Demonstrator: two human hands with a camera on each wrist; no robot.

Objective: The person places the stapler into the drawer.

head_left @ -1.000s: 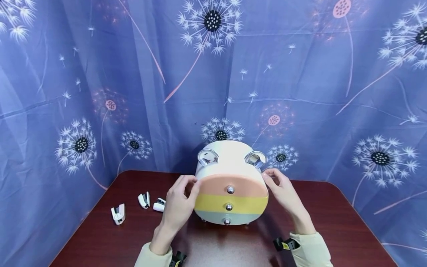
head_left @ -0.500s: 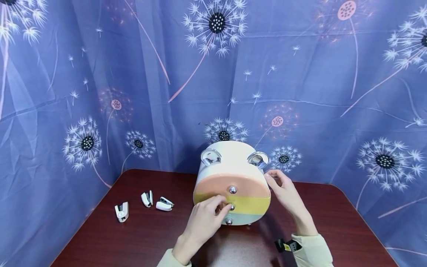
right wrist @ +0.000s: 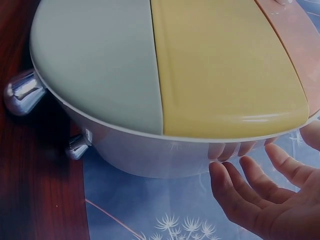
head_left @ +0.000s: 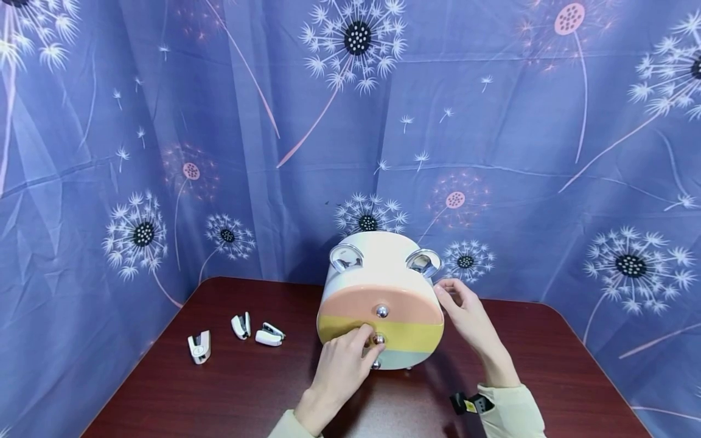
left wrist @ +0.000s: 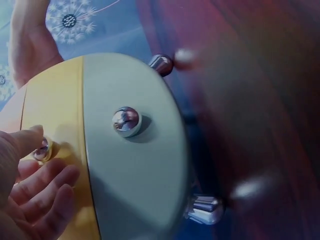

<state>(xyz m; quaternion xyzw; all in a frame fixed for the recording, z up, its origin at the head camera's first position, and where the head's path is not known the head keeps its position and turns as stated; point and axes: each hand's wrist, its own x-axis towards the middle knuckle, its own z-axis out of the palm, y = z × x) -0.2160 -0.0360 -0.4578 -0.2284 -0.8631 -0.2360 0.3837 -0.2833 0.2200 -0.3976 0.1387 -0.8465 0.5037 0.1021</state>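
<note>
A small white drawer cabinet (head_left: 378, 261) with a rounded body stands mid-table. Its front has a pink drawer (head_left: 350, 301), a yellow drawer (head_left: 413, 336) and a grey-green drawer (left wrist: 135, 170), each with a round silver knob. My left hand (head_left: 339, 364) pinches the yellow drawer's knob (left wrist: 42, 150) between thumb and forefinger; the other fingers bend below it in the left wrist view. The yellow front looks level with its neighbours. On the cabinet's right side rest the fingertips of my right hand (right wrist: 265, 195), fingers loosely bent, holding nothing.
Three small white staplers, a nearest one (head_left: 199, 348), a middle one (head_left: 241, 326) and one closer to the cabinet (head_left: 270, 335), lie at the left on the dark red table (head_left: 181, 401). Two silver ear-like loops top the cabinet. A blue dandelion-print curtain (head_left: 263, 201) hangs behind.
My left hand has left the cabinet's left side and come right and down to the yellow drawer's knob. The right hand keeps its place. The view has shifted slightly.
</note>
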